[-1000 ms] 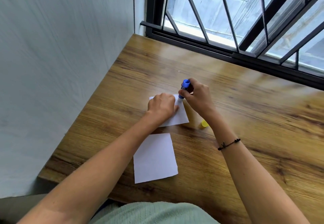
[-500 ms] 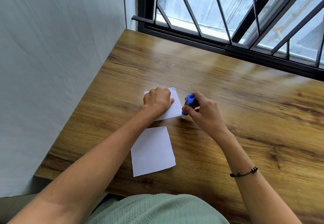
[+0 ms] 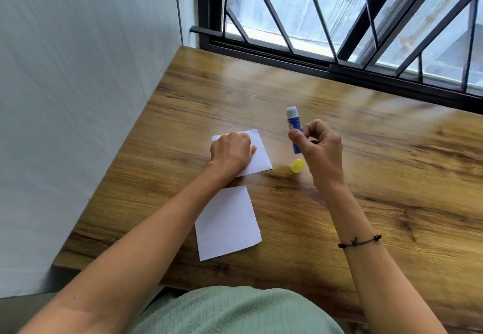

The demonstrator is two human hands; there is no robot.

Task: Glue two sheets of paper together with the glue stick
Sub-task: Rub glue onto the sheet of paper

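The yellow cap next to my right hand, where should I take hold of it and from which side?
Pinch the cap by its round side wall, coming from above with thumb and one finger. It is small and sits low on the table, with nothing to hook under. The left side looks freest: the right hand, holding the glue stick, is close on its right.

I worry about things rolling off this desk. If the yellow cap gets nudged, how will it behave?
The yellow cap is small and round, so it would probably skid or roll at a light touch. It looks like light plastic, unlikely to break. It lies on the desk well back from the edge.
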